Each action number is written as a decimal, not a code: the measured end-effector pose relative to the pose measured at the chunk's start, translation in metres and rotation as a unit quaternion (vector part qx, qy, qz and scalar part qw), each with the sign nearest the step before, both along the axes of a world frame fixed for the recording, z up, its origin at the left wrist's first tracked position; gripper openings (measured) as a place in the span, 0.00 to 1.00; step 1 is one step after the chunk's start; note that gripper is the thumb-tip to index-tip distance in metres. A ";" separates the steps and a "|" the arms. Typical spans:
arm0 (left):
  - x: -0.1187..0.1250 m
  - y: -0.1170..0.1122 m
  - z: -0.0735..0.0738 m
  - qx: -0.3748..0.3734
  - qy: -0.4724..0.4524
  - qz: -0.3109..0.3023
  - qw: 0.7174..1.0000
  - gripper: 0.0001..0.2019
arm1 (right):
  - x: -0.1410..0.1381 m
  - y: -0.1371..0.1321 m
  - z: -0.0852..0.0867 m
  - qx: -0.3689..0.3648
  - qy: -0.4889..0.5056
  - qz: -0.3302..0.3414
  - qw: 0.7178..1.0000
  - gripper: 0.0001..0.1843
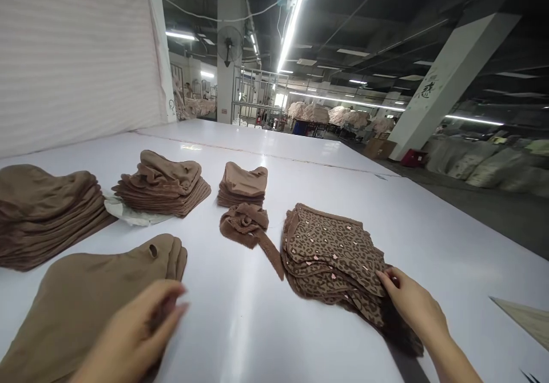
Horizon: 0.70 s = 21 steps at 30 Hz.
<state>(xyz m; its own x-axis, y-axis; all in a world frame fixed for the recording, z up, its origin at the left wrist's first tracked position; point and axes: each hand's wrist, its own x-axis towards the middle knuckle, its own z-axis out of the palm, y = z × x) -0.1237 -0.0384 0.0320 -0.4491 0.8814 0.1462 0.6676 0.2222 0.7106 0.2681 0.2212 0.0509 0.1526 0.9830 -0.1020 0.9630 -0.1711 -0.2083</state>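
Note:
My right hand [412, 301] rests on the near right edge of a stack of leopard-print fabric pieces [330, 251], its fingers pinching the top layers. My left hand [132, 331] hovers low at the front, blurred by motion, fingers curled over the near corner of a pile of plain brown fabric pieces [86, 297]. Between the two piles lies a crumpled brown strip [249, 226] on the white table [240, 326].
Three more stacks of brown pieces sit further back: a large one [43, 214] at far left, one [165, 184] on a white sheet, a small one [242, 184] in the middle. A wooden edge [525, 317] shows at right. Behind are a pillar, a fan and bagged goods.

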 end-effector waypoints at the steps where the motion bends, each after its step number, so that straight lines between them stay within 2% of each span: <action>1: 0.022 0.015 0.006 -0.024 -0.017 -0.065 0.997 0.15 | -0.003 -0.003 -0.003 0.014 -0.013 0.011 1.000 0.20; 3: 0.059 0.048 0.015 -0.052 -0.055 -0.169 0.983 0.11 | -0.014 -0.008 -0.007 0.043 -0.030 0.018 0.998 0.21; 5: 0.085 0.087 0.016 -0.044 -0.093 -0.205 0.973 0.09 | -0.022 -0.007 -0.010 0.047 -0.031 0.016 0.998 0.23; 7: 0.103 0.129 0.011 -0.032 -0.091 -0.178 0.979 0.09 | -0.023 0.000 -0.013 0.028 -0.025 0.002 0.999 0.25; 10: 0.122 0.188 -0.002 -0.046 -0.084 -0.133 0.986 0.14 | -0.017 0.012 -0.016 0.010 -0.008 0.002 1.000 0.22; 13: 0.133 0.227 -0.007 -0.073 -0.077 -0.120 0.987 0.12 | -0.011 0.011 -0.008 0.062 0.026 0.013 0.998 0.19; 15: 0.135 0.232 -0.001 -0.064 -0.073 -0.119 0.988 0.10 | -0.008 -0.001 0.000 0.119 0.054 0.011 0.991 0.19; 17: 0.132 0.216 0.008 -0.037 -0.075 -0.120 0.989 0.08 | -0.004 -0.020 0.006 0.160 0.080 0.003 0.984 0.20; 19: 0.126 0.182 0.014 -0.017 -0.087 -0.133 0.987 0.08 | 0.000 -0.044 0.002 0.171 0.104 -0.007 0.980 0.22; 21: 0.119 0.134 0.012 -0.024 -0.110 -0.169 0.979 0.09 | 0.003 -0.071 -0.016 0.147 0.153 0.004 0.977 0.26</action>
